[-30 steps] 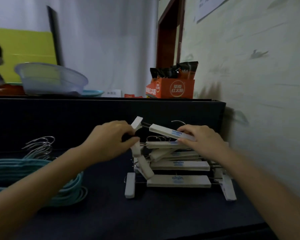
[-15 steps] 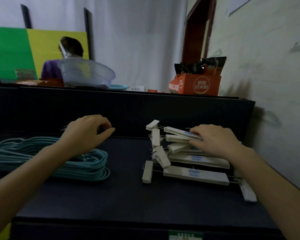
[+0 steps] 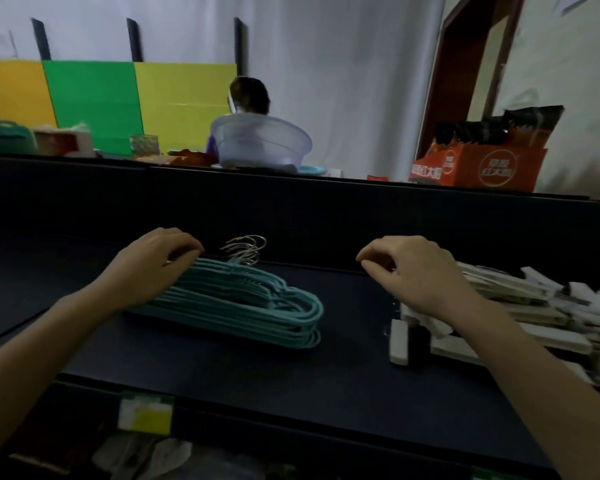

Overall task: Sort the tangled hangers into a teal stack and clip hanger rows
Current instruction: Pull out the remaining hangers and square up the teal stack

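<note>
left hand (image 3: 153,263) rests fingers curled on the top of the teal hanger stack (image 3: 243,303) lying mid dark shelf (image 3: 291,386), grip unclear; right hand (image 3: 409,271) hovers loosely curled, holding nothing, over the white clip hangers (image 3: 520,306) piled at right

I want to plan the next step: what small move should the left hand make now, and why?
Probably press and square the stack of teal velvet hangers: the left hand rests on its edge, and the metal hooks fan apart.
</note>
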A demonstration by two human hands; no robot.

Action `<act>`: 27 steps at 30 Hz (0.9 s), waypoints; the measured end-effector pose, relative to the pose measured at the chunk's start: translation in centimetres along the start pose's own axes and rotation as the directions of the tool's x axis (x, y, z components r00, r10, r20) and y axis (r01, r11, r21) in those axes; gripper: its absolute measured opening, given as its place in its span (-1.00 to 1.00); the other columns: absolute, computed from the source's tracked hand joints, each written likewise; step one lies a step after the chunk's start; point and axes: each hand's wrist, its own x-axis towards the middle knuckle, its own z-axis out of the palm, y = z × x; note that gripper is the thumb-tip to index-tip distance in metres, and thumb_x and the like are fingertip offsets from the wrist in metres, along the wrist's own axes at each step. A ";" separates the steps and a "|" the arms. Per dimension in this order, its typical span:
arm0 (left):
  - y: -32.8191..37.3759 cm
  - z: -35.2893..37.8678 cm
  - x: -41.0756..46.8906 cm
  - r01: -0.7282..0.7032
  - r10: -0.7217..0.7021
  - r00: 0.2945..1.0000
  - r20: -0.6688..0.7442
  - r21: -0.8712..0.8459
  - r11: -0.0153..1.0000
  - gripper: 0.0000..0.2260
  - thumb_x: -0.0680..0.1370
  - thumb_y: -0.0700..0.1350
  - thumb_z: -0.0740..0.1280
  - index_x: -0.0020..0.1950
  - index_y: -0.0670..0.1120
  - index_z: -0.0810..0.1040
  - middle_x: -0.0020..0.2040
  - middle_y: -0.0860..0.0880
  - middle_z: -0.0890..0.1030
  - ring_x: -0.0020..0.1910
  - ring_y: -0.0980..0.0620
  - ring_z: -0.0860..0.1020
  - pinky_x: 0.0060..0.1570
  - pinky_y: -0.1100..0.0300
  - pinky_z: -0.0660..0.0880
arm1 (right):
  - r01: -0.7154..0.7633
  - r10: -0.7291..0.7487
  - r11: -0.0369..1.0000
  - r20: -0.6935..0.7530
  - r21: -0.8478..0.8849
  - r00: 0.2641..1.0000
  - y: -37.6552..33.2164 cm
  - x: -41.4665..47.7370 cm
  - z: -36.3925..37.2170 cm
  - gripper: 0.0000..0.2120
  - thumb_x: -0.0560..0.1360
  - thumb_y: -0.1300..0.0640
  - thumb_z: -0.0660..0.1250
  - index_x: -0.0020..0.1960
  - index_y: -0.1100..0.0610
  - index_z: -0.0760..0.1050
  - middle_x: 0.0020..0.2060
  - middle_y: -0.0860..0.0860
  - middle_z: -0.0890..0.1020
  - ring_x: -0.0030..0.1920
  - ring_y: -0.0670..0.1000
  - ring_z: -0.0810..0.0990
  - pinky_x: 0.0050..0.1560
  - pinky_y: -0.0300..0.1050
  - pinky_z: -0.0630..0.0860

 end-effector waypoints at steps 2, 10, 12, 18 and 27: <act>-2.4 -0.4 0.0 0.003 -0.003 1.000 0.017 0.015 1.000 -0.80 0.54 -0.10 0.25 0.14 -0.06 0.55 0.00 0.02 0.54 0.05 -0.02 0.49 0.03 0.07 0.44 | 0.003 -0.004 1.000 0.025 0.026 1.000 -1.8 1.2 1.1 -0.82 0.52 -0.04 0.23 0.07 -0.12 0.55 -0.01 -0.12 0.62 -0.03 -0.06 0.57 -0.09 -0.13 0.49; -8.7 -1.3 1.2 0.024 -0.002 0.958 0.287 -0.074 0.997 -0.69 0.51 0.04 0.27 0.22 -0.01 0.50 0.10 0.03 0.57 0.04 0.06 0.53 0.07 0.12 0.49 | -0.081 0.087 0.996 0.251 -0.031 0.964 -7.8 4.4 5.0 -0.69 0.50 -0.23 0.16 0.13 -0.15 0.51 0.06 -0.14 0.60 0.03 -0.04 0.55 -0.01 -0.09 0.51; -9.6 -1.2 1.8 0.027 0.002 0.923 0.386 -0.068 0.997 -0.67 0.49 0.11 0.27 0.20 0.01 0.52 0.05 0.03 0.60 -0.02 0.10 0.56 0.02 0.15 0.53 | -0.156 0.171 0.985 0.371 -0.070 0.913 -8.3 4.8 5.5 -0.57 0.46 -0.31 0.17 0.20 -0.10 0.49 0.10 -0.12 0.58 0.06 -0.03 0.55 0.05 -0.07 0.52; -11.1 -1.9 4.4 0.134 -0.041 0.751 0.659 -0.092 0.987 -0.47 0.21 0.37 0.35 0.00 0.04 0.63 -0.06 0.05 0.67 -0.08 0.13 0.62 0.03 0.11 0.57 | -0.341 0.350 0.929 0.632 -0.141 0.692 -8.9 5.1 6.1 -0.52 0.47 -0.23 0.24 0.20 0.10 0.50 -0.25 -0.12 0.50 -0.28 -0.14 0.47 -0.35 -0.30 0.33; -9.3 0.3 6.4 -0.088 -0.189 0.665 0.722 0.328 0.941 -0.83 0.46 -0.09 0.39 -0.05 -0.10 0.45 -0.23 0.03 0.47 -0.19 0.04 0.53 -0.32 0.27 0.53 | -0.415 0.434 0.890 0.637 -0.191 0.637 -9.7 5.7 6.5 -0.64 0.46 -0.01 0.38 0.15 0.20 0.55 -0.01 0.11 0.63 -0.09 0.07 0.60 -0.23 -0.18 0.51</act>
